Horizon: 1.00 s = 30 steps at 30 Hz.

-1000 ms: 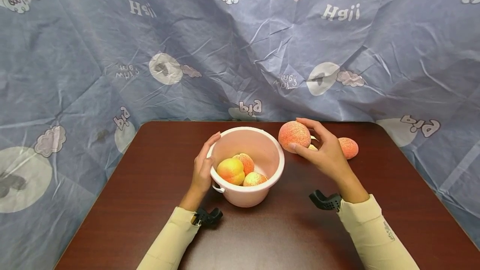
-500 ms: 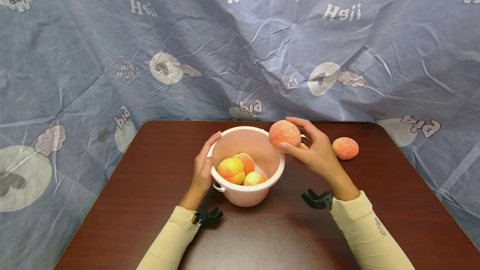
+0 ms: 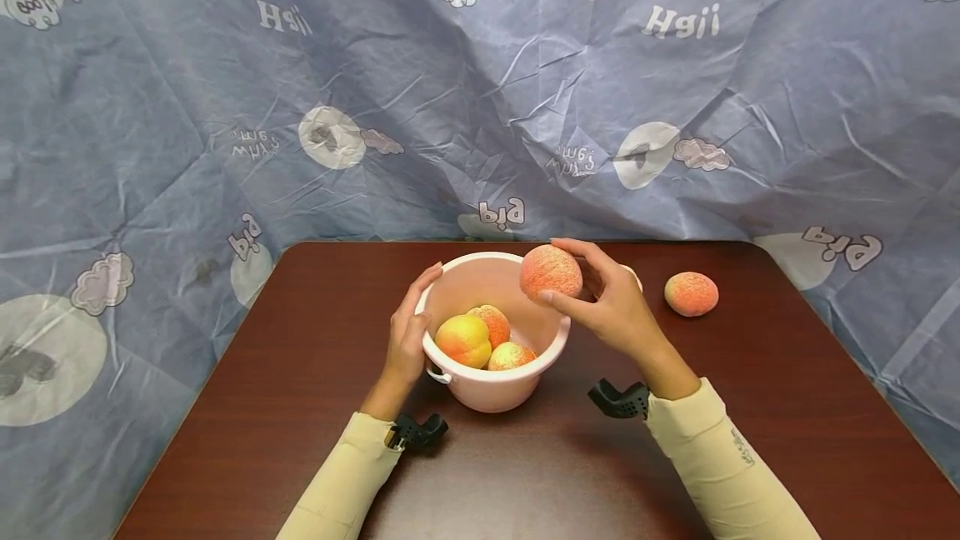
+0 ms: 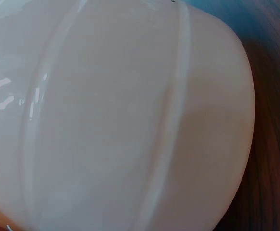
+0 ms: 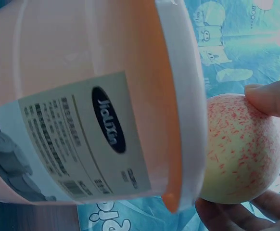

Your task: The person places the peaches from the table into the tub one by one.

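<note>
A pale pink plastic bucket with a white rim stands upright on the table, and several yellow-red peaches lie inside, among them a yellow one. My left hand holds the bucket's left side at the rim; the left wrist view shows mostly the ribbed bucket wall. My right hand grips a red-speckled peach between thumb and fingers, above the bucket's right rim. In the right wrist view, this peach appears beside the rim, partly hidden by it.
Another peach lies on the brown table at the right. Behind my right hand shows a pale sliver of something mostly hidden. A blue cartoon-printed cloth hangs behind the table. A printed label is on the bucket.
My right hand has moved left with the peach, from right of the bucket to over its right rim. The left hand and the bucket have stayed in place.
</note>
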Available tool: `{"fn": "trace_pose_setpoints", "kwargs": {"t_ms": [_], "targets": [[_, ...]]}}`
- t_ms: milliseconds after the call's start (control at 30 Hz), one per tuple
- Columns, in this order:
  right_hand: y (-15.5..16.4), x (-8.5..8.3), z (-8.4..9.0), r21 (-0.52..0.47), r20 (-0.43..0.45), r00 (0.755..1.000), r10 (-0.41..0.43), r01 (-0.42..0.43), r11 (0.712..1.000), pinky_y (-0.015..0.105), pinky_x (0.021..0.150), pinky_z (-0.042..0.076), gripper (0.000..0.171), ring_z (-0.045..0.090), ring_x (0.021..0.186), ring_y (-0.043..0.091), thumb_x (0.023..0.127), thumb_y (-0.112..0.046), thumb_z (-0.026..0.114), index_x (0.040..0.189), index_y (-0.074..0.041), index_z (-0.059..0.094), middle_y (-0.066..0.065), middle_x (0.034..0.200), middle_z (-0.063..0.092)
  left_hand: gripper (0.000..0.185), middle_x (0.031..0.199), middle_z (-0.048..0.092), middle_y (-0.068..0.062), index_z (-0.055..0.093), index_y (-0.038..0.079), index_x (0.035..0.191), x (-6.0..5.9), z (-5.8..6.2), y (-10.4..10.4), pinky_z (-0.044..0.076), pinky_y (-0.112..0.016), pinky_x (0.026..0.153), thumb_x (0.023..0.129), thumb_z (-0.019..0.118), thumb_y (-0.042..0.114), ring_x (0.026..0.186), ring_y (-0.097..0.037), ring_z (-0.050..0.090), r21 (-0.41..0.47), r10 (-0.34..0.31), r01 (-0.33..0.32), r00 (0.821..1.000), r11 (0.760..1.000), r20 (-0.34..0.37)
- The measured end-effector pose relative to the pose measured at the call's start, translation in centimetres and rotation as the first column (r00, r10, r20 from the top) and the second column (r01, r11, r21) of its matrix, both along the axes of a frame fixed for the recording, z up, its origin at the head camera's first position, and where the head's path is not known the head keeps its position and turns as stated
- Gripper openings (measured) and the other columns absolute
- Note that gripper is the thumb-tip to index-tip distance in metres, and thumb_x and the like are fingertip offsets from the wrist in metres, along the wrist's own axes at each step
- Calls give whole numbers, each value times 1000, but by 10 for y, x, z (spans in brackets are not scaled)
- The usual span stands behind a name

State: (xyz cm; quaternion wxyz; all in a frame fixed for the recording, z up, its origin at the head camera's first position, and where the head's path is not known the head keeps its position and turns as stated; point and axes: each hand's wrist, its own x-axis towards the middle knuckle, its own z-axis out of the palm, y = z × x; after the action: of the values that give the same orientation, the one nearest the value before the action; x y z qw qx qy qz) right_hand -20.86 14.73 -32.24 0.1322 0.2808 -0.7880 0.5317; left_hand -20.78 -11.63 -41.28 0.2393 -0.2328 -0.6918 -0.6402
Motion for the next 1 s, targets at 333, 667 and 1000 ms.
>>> {"fn": "trace_pose_setpoints", "kwargs": {"t_ms": [333,667,1000], "targets": [[-10,1,-3,49,-21,1000,-6,7,999,26,87,51,62,62,104,20,75,-3,79,131,-3,55,12,124,61,56,139,44,-31,46,-15,132,0,1,2,28,-33,113,79,31,-8,132,-43,38,22,-16,16,1000,1000,-8],[-18,0,-11,69,-94,996,6,1,998,19,90,48,60,60,107,25,74,-1,80,128,1,56,16,125,59,57,139,47,-25,47,-14,132,1,1,2,29,-36,112,77,31,-9,132,-43,39,10,7,-7,1000,1000,-24],[-17,-18,-31,128,-143,989,-23,41,991,39,94,48,63,57,113,21,72,-11,84,129,-4,58,10,126,60,57,139,46,-28,46,-15,132,1,2,2,29,-34,112,77,31,-11,132,-44,39,12,5,-5,1000,1000,-23]]}}
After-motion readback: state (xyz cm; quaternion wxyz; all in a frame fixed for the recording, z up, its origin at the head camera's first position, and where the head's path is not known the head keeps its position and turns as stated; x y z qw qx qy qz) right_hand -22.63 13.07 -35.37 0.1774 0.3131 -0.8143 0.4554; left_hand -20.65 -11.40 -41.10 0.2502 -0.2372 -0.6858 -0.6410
